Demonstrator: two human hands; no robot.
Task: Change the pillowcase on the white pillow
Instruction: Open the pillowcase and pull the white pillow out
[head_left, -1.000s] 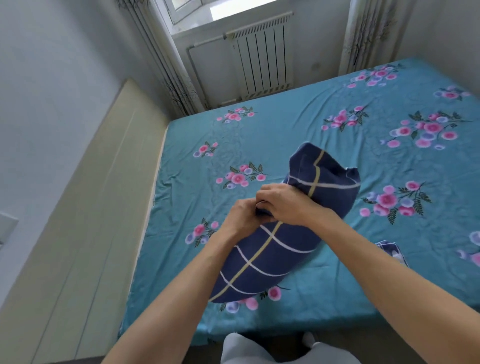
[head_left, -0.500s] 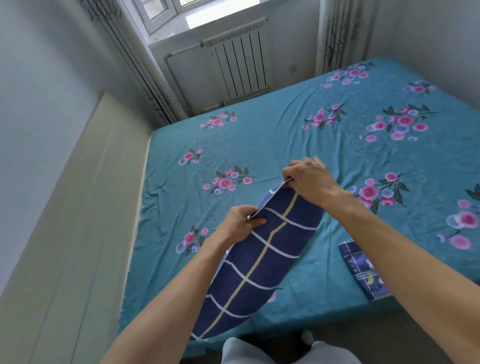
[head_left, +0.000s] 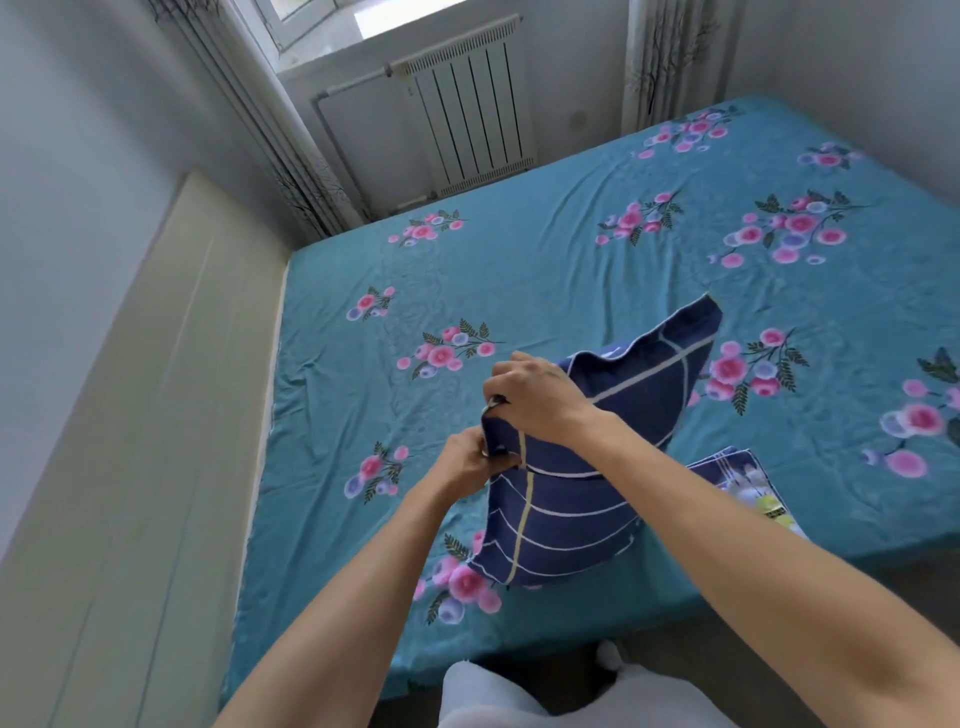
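Teal floral bedsheet (head_left: 571, 270), white radiator (head_left: 470, 111) under window, left hand (head_left: 467, 462) and right hand (head_left: 535, 397) both pinching navy striped pillowcase (head_left: 576, 499) edge, folded patterned cloth (head_left: 748, 480) beside it, print unreadable

A bed (head_left: 545, 260) in a teal floral sheet carries a navy striped pillow (head_left: 571, 499) and a folded patterned cloth (head_left: 748, 478)

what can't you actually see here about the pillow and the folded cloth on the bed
- White pillow: head view, wholly covered by the navy pillowcase.
- Case opening: hidden under the left hand and right hand gripping it.
- Folded cloth: partly behind the right forearm; print too small to read.
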